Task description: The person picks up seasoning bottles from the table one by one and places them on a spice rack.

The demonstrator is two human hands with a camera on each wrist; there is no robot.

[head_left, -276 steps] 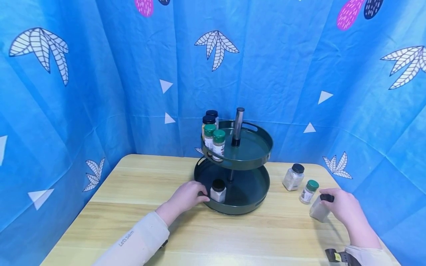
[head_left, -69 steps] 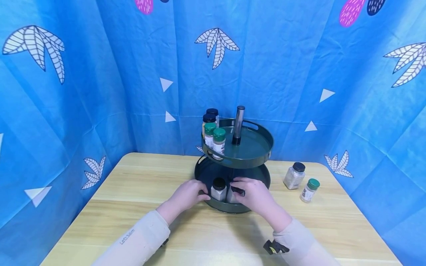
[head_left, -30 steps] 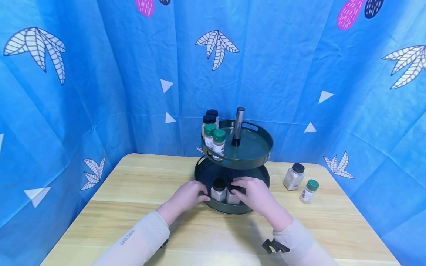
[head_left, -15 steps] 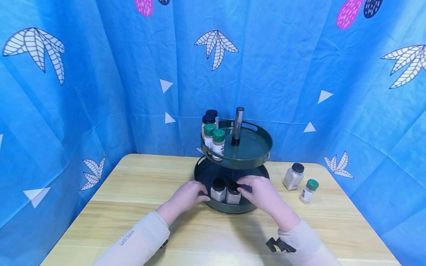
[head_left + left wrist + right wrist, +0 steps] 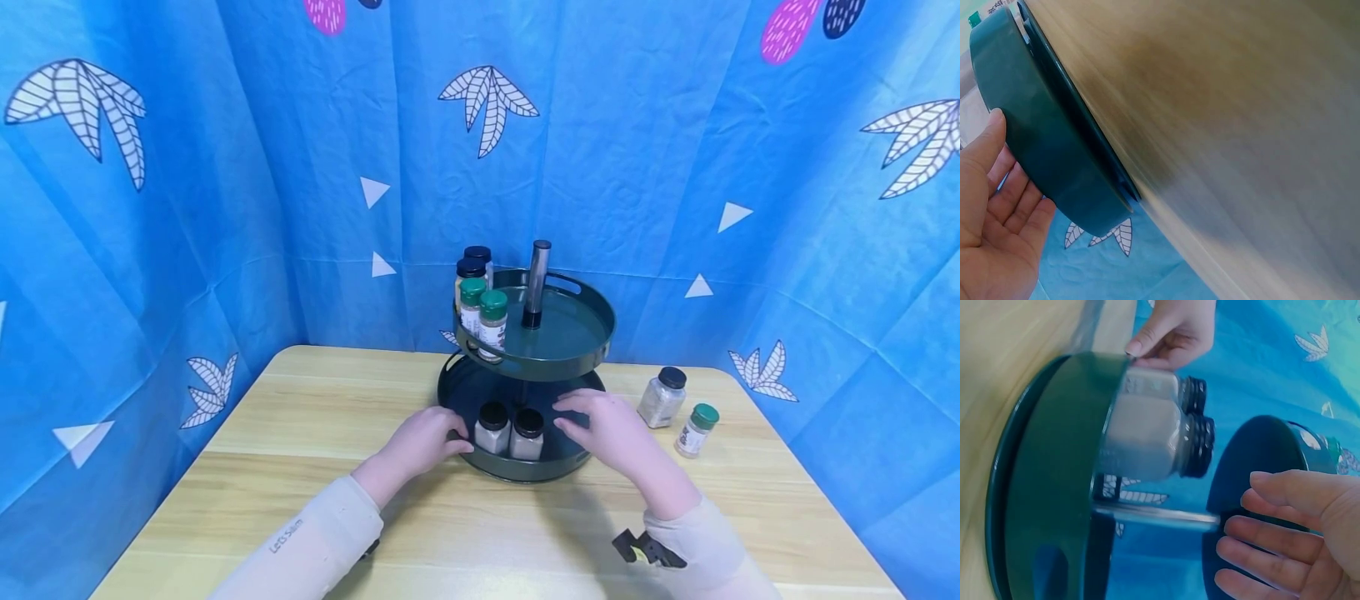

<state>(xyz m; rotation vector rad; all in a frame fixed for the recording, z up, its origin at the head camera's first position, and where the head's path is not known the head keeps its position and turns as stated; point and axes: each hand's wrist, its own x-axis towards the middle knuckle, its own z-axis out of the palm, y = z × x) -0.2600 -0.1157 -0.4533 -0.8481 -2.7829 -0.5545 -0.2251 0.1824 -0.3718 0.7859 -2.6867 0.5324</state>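
A dark green two-tier round rack point(image 5: 558, 468) stands on the table. My left hand point(image 5: 415, 450) holds the rim of its lower tray at the left. The left wrist view shows the thumb on the rim point(image 5: 1041, 125) and the fingers bent against the wall. Two square jars with black lids stand side by side at the lower tray's front: a left jar point(image 5: 491, 440) and a right jar point(image 5: 526, 447). Just right of them my right hand point(image 5: 613, 429) hovers over the tray, apart from the jars, its fingers point(image 5: 1266, 559) spread and holding nothing.
On the upper tray point(image 5: 573, 329), green-capped shakers point(image 5: 492, 332) and black-lidded jars point(image 5: 469, 275) cluster at the left, near the metal post point(image 5: 537, 279). A black-lidded jar point(image 5: 662, 402) and a green-capped shaker point(image 5: 695, 433) stand on the table at right. A blue curtain point(image 5: 315, 167) surrounds the table.
My right hand brought a black-lidded jar from the table's right side into the lower tray, let go of it and drew away to the right. The left hand has stayed on the rim.
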